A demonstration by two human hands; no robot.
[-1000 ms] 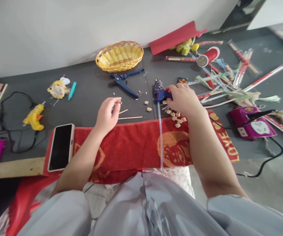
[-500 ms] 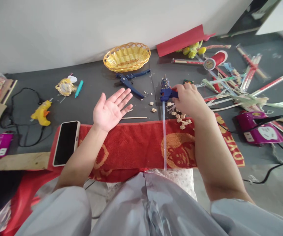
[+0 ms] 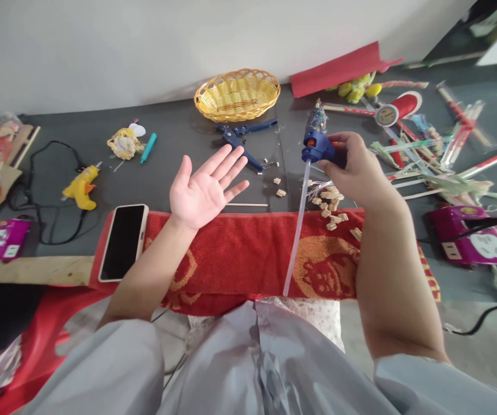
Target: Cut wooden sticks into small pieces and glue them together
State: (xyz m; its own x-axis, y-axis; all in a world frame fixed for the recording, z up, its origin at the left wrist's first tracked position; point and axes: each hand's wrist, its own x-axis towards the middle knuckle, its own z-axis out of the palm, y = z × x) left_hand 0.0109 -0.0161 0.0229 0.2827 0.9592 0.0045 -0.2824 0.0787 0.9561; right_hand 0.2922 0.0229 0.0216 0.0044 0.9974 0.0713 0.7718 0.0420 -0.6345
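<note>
My right hand [image 3: 358, 170] grips a blue glue gun [image 3: 316, 141] and holds it above the grey table, nozzle pointing away. A long clear glue stick [image 3: 296, 230] juts from its back toward me. My left hand [image 3: 205, 187] hovers palm up with fingers spread and nothing in it, above the far edge of a red towel [image 3: 239, 253]. Several small wooden blocks [image 3: 330, 207] lie in a heap under the right hand, beside a thin wooden stick [image 3: 248, 204].
A phone [image 3: 124, 241] lies on the towel's left end. Behind are a yellow basket [image 3: 237, 95], blue pliers [image 3: 242, 138] and a yellow glue gun [image 3: 82, 187] with its cord. Straws, a red spool [image 3: 397, 106] and a purple power strip [image 3: 473, 236] crowd the right.
The right hand has lifted the blue glue gun off the table. The left hand went from a pinch to an open, palm-up hand.
</note>
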